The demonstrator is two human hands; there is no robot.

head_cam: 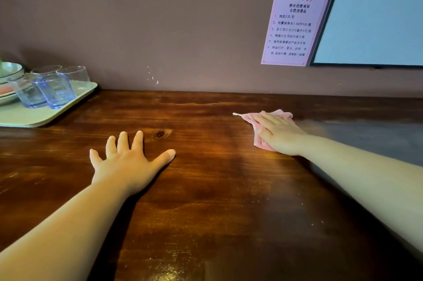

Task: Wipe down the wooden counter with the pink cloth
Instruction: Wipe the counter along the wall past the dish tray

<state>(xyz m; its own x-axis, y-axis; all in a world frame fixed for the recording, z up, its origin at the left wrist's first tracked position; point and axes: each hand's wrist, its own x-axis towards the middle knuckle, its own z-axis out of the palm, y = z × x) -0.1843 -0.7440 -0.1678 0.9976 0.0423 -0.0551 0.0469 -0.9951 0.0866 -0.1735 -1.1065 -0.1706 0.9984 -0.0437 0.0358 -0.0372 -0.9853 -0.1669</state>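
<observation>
Dark wooden counter point(206, 200) across whole lower two thirds of frame, running back to brown-mauve wall point(160, 17).

Left hand point(124, 161), lower centre-left: flat on wood, palm down, fingers spread and straight, thumb out toward frame right. Released, grasping nothing. Bare forearm entering from bottom-left corner.

Right hand point(278, 133), centre-right: palm down on pink cloth point(257, 141), pressing it onto counter. Fingers extended and lying over the fabric, pointing toward upper left of frame. Not clenched; can't tell if any fingertip hooks the far edge. Bare forearm entering from right edge.

Pink cloth: crumpled, on counter right of centre, mostly under right hand. Visible along hand's left side and beyond fingertips; thin corner sticking out toward frame left. Well apart from left hand.

Upper left of frame: pale green tray point(34, 116) on counter against wall. On it two blue-tinted glasses point(56, 90) side by side at front, two clear glasses point(75, 74) just behind, stacked plates point(10, 70) at far left edge, partly cut off.

Upper right: printed notice card point(295, 24), pink border, red heading, Chinese text, on wall. Just right of it a dark-framed screen point(375, 13), pale blank surface, cut by frame edge.

Small pale specks point(153, 77) on wall above counter's back edge, centre.
</observation>
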